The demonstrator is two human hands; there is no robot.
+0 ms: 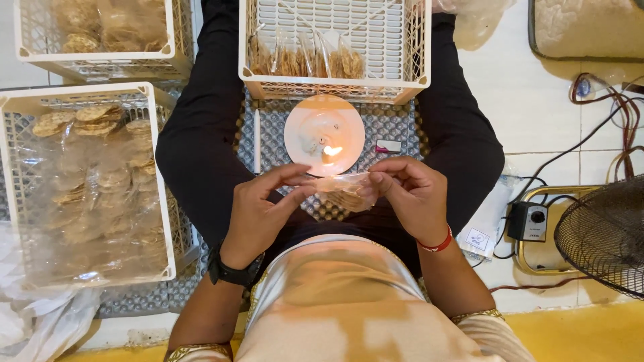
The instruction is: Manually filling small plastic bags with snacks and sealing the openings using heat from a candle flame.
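Left hand (258,208) and right hand (412,194): both grips pinched on small clear bag (343,191) of flat crackers, held between them above lap. Just beyond bag: lit candle flame (331,151) on round plate (325,134), on mat. Farther: white crate (335,87) with filled bags. Left side: crate of crackers (87,188).

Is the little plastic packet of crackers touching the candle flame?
Cannot tell. In the head view the packet, pinched between left hand and right hand, sits just below the flame; any gap is unclear.
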